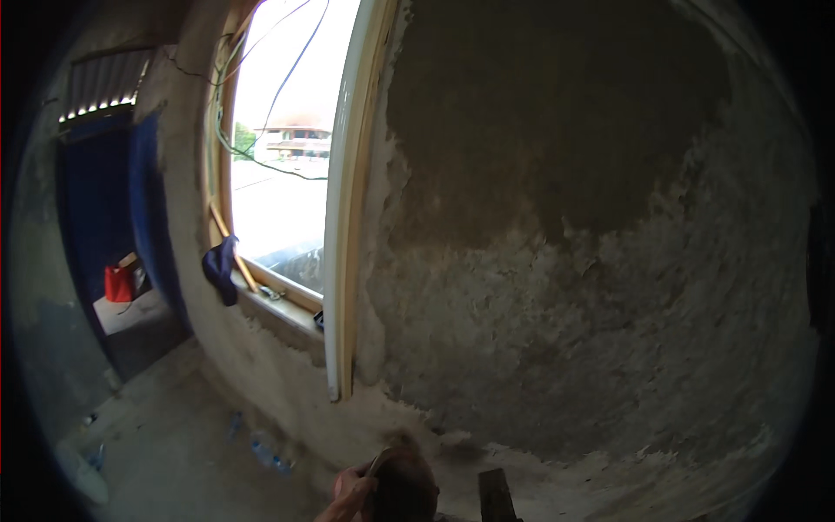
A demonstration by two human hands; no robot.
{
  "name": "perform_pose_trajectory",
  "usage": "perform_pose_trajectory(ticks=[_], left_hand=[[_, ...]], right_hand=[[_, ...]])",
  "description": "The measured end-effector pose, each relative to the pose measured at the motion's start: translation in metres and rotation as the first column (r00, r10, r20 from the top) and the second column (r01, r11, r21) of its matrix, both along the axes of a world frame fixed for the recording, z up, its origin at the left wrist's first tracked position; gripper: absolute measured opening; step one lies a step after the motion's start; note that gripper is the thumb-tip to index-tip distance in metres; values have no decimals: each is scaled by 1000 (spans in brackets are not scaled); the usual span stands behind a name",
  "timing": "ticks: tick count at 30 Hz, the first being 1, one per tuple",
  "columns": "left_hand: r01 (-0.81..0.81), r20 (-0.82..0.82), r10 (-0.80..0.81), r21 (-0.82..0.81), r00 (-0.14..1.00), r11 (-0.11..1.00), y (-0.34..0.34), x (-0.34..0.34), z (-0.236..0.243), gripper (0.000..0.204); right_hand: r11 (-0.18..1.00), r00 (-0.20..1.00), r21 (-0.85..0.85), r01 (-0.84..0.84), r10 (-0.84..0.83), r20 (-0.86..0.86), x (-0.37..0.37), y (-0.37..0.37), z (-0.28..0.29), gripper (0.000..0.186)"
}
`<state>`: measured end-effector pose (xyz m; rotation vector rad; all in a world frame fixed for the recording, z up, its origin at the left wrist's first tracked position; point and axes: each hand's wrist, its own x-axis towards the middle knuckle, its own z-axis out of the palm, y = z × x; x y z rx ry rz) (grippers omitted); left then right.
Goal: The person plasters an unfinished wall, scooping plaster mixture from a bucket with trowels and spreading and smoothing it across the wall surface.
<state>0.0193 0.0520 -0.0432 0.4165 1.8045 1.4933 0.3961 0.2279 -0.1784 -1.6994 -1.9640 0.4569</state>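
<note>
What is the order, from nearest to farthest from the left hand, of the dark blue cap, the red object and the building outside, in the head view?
From the left hand:
1. Dark blue cap: to the left, at the window frame.
2. Red object: farther left, seen through the blue doorway.
3. Building: outside, beyond the window.

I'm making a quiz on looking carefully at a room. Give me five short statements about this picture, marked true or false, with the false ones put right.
1. A hand shows at the lower edge, next to a dark rounded thing. True.
2. The doorway is right of the window. False: the blue doorway is left of the window.
3. The wall is darkest at its bottom. False: the dark patch is in the wall's upper part.
4. The window is left of that patch. True.
5. A bottle lies on the floor. True.
</note>
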Motion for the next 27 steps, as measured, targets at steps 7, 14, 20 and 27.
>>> perform_pose_trajectory(ticks=[7, 14, 20, 27], left_hand=[[-79, 43, 74, 110, 996, 991, 6, 17, -1, 55], [67, 105, -95, 241, 990, 968, 14, 7, 45, 56], [117, 182, -168, 263, 969, 958, 0, -10, 53, 54], [168, 224, -199, 149, 954, 974, -6, -42, 51, 57]], right_hand=[[813, 764, -15, -582, 552, 333, -59, -7, 147, 54], [659, 558, 108, -745, 526, 641, -133, -24, 185, 25], [572, 409, 84, -816, 468, 784, -189, -59, 156, 21], [548, 584, 276, -790, 536, 610, -208, -82, 129, 22]])
